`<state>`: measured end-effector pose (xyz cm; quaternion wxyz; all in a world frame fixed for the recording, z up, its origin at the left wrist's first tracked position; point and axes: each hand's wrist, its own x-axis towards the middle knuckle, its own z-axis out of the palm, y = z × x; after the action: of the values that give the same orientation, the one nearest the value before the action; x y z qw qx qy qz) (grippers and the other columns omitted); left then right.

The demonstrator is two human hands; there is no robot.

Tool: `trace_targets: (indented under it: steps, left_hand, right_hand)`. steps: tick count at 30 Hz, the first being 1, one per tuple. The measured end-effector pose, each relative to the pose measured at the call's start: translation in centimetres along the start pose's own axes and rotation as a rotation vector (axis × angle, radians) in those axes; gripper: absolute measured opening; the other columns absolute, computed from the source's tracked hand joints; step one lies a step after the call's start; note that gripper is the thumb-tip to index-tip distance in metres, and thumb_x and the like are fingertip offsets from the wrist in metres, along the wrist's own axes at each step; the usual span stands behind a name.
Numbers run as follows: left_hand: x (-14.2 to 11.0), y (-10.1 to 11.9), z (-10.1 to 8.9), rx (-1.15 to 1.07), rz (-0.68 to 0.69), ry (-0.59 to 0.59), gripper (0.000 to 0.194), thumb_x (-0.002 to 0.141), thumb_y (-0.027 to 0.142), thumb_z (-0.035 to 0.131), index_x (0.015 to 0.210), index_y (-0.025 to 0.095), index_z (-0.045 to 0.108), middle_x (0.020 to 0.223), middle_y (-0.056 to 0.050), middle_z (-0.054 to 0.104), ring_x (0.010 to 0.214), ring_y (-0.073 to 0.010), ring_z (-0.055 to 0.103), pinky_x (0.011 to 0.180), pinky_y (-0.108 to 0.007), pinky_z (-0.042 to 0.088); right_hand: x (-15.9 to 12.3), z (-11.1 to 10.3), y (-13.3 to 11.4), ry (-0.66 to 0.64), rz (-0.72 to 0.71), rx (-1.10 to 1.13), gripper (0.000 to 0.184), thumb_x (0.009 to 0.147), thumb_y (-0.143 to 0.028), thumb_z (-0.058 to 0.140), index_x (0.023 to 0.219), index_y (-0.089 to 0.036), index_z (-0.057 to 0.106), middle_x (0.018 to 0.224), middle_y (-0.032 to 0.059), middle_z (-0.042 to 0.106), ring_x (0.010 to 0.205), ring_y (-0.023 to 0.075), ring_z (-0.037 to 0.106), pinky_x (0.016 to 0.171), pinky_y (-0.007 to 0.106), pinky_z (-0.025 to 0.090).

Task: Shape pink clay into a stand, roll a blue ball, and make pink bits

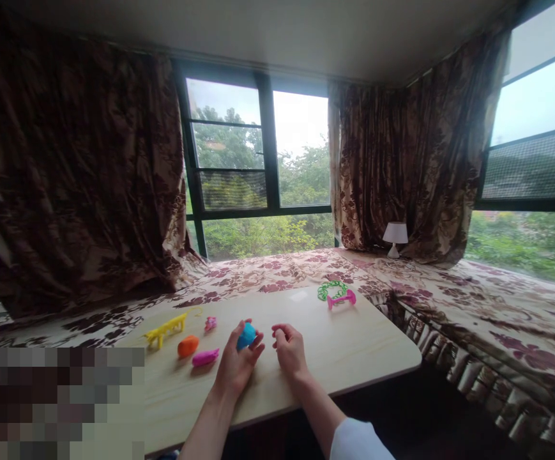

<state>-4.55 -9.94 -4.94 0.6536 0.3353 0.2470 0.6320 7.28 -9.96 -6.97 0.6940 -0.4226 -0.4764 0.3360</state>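
Note:
My left hand (237,364) is over the middle of a light wooden table (354,358), its fingers closed around a small blue piece (246,335). Just to its right, my right hand (288,348) is curled with the fingertips pinched on something small and pink (275,329) that I cannot make out. Left of my hands lie a pink piece (205,358), an orange piece (188,345), a yellow toy (165,329) and a smaller pink piece (210,323).
A green ring (331,289) and a pink dumbbell-shaped toy (341,299) lie at the table's far right. A floral-covered bench (473,300) wraps round the table, with a small white lamp (395,237) in the corner. Dark curtains flank the windows.

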Motion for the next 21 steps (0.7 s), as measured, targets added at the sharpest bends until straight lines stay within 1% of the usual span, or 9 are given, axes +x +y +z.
trace_targets:
  steps: [3, 4, 6, 9, 12, 16, 18, 20, 21]
  left_hand:
    - [0.2, 0.1, -0.3, -0.039, -0.030, 0.005, 0.020, 0.074, 0.013, 0.055, 0.094, 0.016, 0.055, 0.092, -0.008, 0.062, 0.076, -0.0157, 0.063, 0.059, -0.026, 0.053]
    - [0.3, 0.2, -0.2, -0.047, -0.032, 0.010, 0.021, 0.073, 0.009, 0.055, 0.093, 0.016, 0.055, 0.094, -0.008, 0.062, 0.075, -0.0147, 0.063, 0.058, -0.025, 0.053]
    - [0.2, 0.2, 0.0, -0.056, -0.021, 0.015, 0.023, 0.071, 0.006, 0.056, 0.091, 0.016, 0.055, 0.088, -0.006, 0.062, 0.066, -0.0100, 0.061, 0.050, -0.019, 0.049]
    - [0.0, 0.2, 0.4, -0.058, 0.001, 0.008, 0.011, 0.071, 0.018, 0.062, 0.078, 0.015, 0.054, 0.069, 0.001, 0.057, 0.048, -0.0051, 0.052, 0.034, -0.013, 0.036]
    - [-0.4, 0.1, 0.8, -0.044, 0.003, 0.002, 0.025, 0.071, 0.032, 0.064, 0.062, 0.016, 0.048, 0.055, 0.004, 0.050, 0.037, -0.0038, 0.043, 0.028, -0.014, 0.026]
    - [-0.7, 0.0, 1.0, -0.025, -0.005, 0.003, 0.036, 0.073, 0.039, 0.060, 0.052, 0.018, 0.040, 0.042, 0.008, 0.038, 0.029, -0.0029, 0.032, 0.025, -0.014, 0.018]
    - [-0.7, 0.0, 1.1, -0.027, -0.014, 0.000, 0.034, 0.075, 0.040, 0.058, 0.055, 0.017, 0.043, 0.042, 0.008, 0.038, 0.029, -0.0033, 0.033, 0.026, -0.015, 0.021]
    - [-0.6, 0.0, 1.3, -0.037, -0.031, -0.013, 0.024, 0.077, 0.037, 0.057, 0.066, 0.016, 0.051, 0.049, 0.005, 0.047, 0.037, -0.0057, 0.045, 0.031, -0.016, 0.034]
    - [-0.6, 0.0, 1.4, -0.043, -0.043, -0.022, 0.018, 0.078, 0.033, 0.056, 0.074, 0.015, 0.054, 0.057, 0.003, 0.053, 0.045, -0.0076, 0.052, 0.037, -0.018, 0.041]
  right_hand:
    - [0.0, 0.0, 0.0, 0.000, 0.004, 0.000, 0.023, 0.074, -0.025, 0.044, 0.079, -0.015, 0.064, 0.064, 0.0010, 0.060, 0.051, 0.0114, 0.053, 0.049, 0.022, 0.043]
    - [0.0, 0.0, 0.0, 0.002, 0.004, -0.001, 0.023, 0.074, -0.026, 0.044, 0.079, -0.016, 0.064, 0.065, 0.0009, 0.060, 0.051, 0.0114, 0.053, 0.049, 0.022, 0.043]
    - [0.0, 0.0, 0.0, 0.005, 0.003, -0.004, 0.022, 0.074, -0.026, 0.045, 0.078, -0.016, 0.064, 0.066, 0.0011, 0.061, 0.051, 0.0112, 0.054, 0.050, 0.022, 0.043]
    - [0.0, 0.0, 0.0, 0.002, 0.007, -0.009, 0.022, 0.073, -0.026, 0.046, 0.077, -0.016, 0.064, 0.066, 0.0009, 0.060, 0.050, 0.0109, 0.053, 0.049, 0.022, 0.042]
    - [0.0, -0.1, 0.0, -0.007, 0.017, -0.011, 0.022, 0.073, -0.026, 0.045, 0.078, -0.015, 0.064, 0.065, 0.0007, 0.060, 0.049, 0.0103, 0.052, 0.047, 0.021, 0.041]
    - [0.0, -0.1, 0.1, -0.010, 0.023, -0.011, 0.023, 0.073, -0.025, 0.045, 0.078, -0.015, 0.064, 0.066, 0.0009, 0.060, 0.048, 0.0098, 0.051, 0.046, 0.020, 0.040]
    - [0.0, -0.1, 0.0, -0.014, 0.020, -0.010, 0.023, 0.072, -0.025, 0.045, 0.078, -0.015, 0.065, 0.066, 0.0011, 0.061, 0.047, 0.0097, 0.051, 0.045, 0.021, 0.040]
    - [0.0, -0.1, 0.0, -0.011, 0.014, -0.010, 0.023, 0.072, -0.025, 0.045, 0.078, -0.015, 0.065, 0.066, 0.0012, 0.062, 0.049, 0.0102, 0.052, 0.047, 0.021, 0.041]
    - [0.0, -0.1, 0.0, -0.007, 0.010, -0.012, 0.023, 0.072, -0.025, 0.045, 0.077, -0.016, 0.065, 0.066, 0.0012, 0.062, 0.050, 0.0107, 0.052, 0.048, 0.021, 0.041]
